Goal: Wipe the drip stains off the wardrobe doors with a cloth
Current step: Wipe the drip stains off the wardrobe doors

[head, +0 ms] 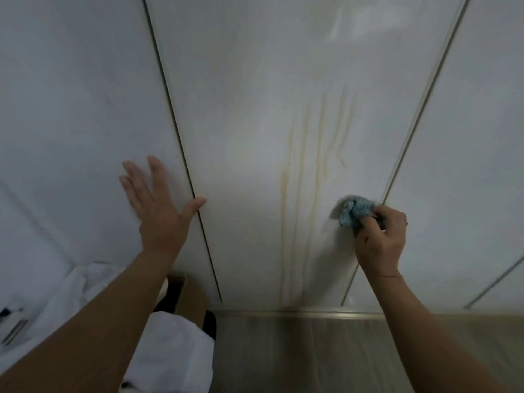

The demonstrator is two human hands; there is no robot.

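Observation:
The white middle wardrobe door (249, 114) carries several yellowish drip stains (297, 180) running down its centre to the bottom edge. My right hand (380, 239) grips a bunched blue cloth (353, 211) and holds it against this door, just right of the stains and near the right door gap. My left hand (158, 205) lies flat with fingers spread on the left wardrobe door (79, 109), its thumb reaching the gap between the two doors.
A third door panel (476, 137) stands to the right. A wooden floor (326, 350) runs below the doors behind a metal bottom rail (312, 314). White bedding (71, 293) and a brown bed edge (190, 296) lie at the lower left.

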